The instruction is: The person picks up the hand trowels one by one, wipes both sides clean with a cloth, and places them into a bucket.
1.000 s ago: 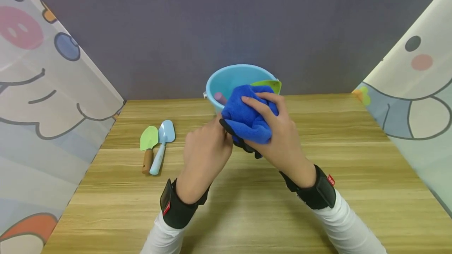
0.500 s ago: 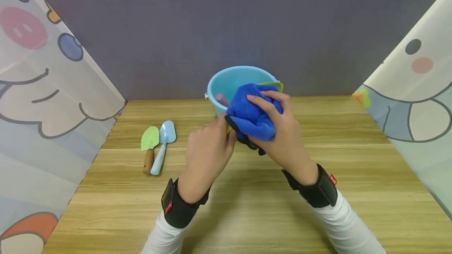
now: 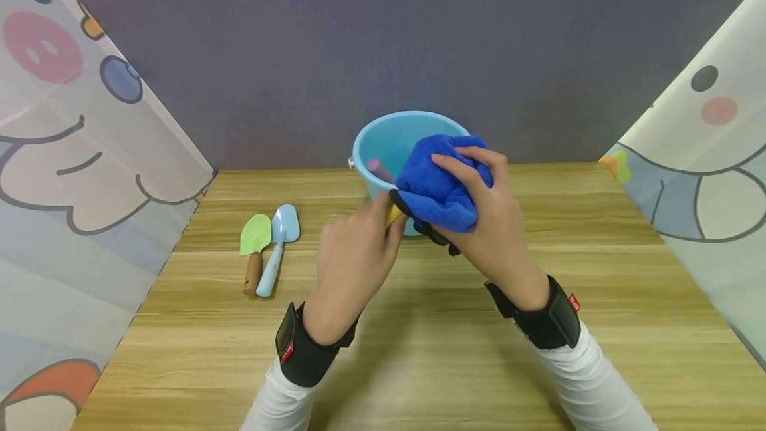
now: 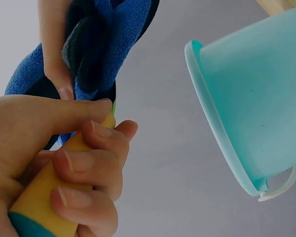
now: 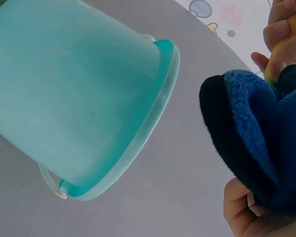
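My left hand [image 3: 353, 258] grips the yellow handle [image 4: 37, 202] of a small garden tool, its fingers curled round it; the handle's end is teal. A blue towel with dark edging [image 3: 437, 175] is bunched over the tool's far part, and my right hand [image 3: 493, 218] holds it there with curled fingers. The tool's head is hidden by the towel; only a sliver of green shows near the left thumb in the left wrist view. Both hands are raised in front of the light blue bucket [image 3: 389, 135], apart from it in the wrist views.
In the bucket leans a rod with a purple end [image 3: 378, 169]. To the left on the wooden table [image 3: 203, 351] lie a green trowel with a brown handle [image 3: 255, 235] and a light blue trowel [image 3: 286, 223], side by side. A grey wall [image 3: 299, 58] stands behind.
Towel and right hand have shifted right and slightly up. More of the yellow handle shows by the left hand. The green blade seen past the towel earlier is now hidden.
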The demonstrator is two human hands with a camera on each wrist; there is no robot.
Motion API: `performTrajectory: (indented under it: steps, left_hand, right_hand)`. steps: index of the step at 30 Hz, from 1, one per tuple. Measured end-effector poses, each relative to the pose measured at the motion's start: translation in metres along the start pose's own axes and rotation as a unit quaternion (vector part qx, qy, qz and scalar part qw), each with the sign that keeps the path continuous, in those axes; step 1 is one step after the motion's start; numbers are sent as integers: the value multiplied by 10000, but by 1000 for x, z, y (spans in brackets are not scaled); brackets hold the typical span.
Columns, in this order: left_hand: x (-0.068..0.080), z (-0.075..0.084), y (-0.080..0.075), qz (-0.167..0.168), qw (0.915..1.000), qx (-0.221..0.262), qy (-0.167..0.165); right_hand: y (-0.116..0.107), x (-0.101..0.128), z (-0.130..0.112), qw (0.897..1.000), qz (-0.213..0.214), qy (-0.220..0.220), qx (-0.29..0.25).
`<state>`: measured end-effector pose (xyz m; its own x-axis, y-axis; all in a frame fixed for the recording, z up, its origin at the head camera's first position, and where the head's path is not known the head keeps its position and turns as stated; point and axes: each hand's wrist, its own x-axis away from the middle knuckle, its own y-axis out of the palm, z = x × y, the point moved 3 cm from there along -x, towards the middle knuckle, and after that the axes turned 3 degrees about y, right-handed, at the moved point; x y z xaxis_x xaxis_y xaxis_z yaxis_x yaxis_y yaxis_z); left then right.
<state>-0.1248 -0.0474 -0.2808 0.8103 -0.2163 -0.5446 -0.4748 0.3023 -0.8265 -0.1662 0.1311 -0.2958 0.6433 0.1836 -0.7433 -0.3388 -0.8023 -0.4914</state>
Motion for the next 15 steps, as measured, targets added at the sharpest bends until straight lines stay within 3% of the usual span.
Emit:
performTrajectory:
  steps: [15]
  left_hand:
    - [-2,0,0,189,9998,-34,69]
  right_hand:
    - [-11,-7,8,9996,203,79,198]
